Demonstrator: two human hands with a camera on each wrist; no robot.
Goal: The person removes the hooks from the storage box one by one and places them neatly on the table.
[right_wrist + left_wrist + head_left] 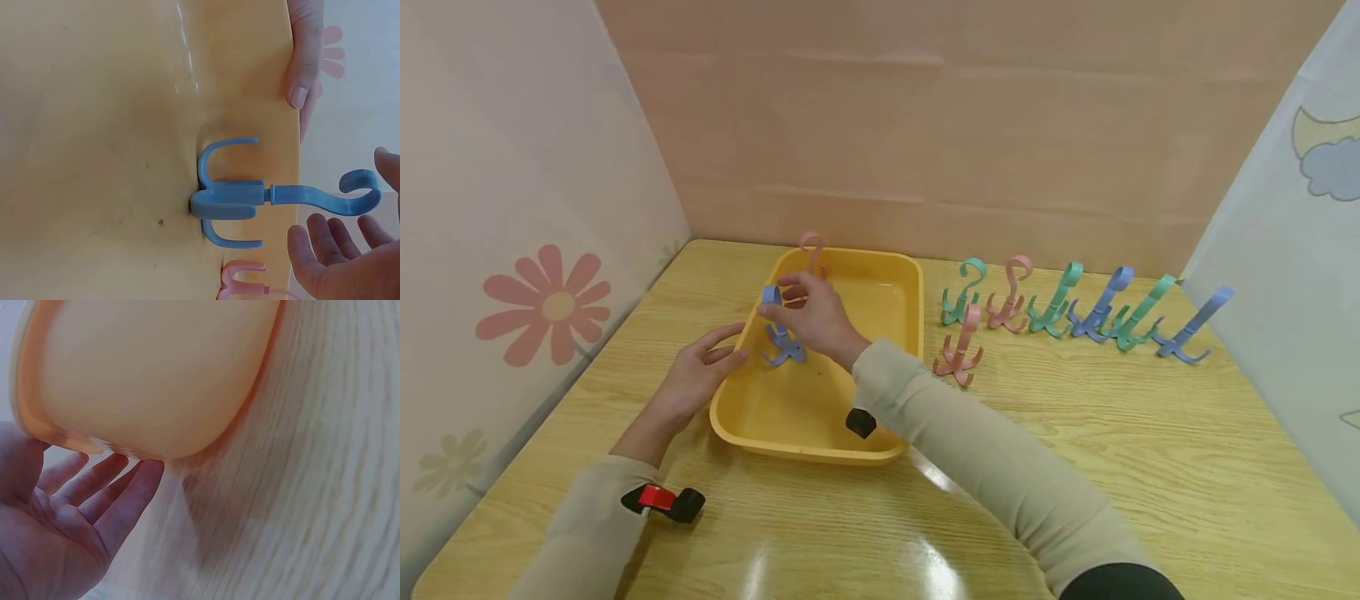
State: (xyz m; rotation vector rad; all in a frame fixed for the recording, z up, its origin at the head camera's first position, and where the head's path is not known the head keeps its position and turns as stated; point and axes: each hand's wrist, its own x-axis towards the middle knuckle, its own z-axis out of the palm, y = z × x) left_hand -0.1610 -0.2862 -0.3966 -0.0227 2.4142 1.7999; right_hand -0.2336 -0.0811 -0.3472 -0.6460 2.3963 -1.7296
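A blue swivel hook hanger (pixel 228 203) with several curved prongs stands upright inside the yellow plastic tub (pixel 816 454), by its left wall. My right hand (pixel 820 312) is at its top; in the right wrist view the thumb and fingers are spread around the curved hook with a gap showing. My left hand (pixel 696 375) holds the tub's left rim, thumb over the edge and fingertips against the outer wall in the left wrist view. Behind the blue hanger, a pink hook hanger (pixel 244 280) stands in the tub, partly hidden by my right hand in the head view.
Right of the tub, a row of green, pink and blue hangers stands on the wooden table (pixel 1112 433), ending with a blue hanger (pixel 1195 329). One pink hanger (pixel 961 350) stands in front, close to the tub. Papered walls enclose the back and sides.
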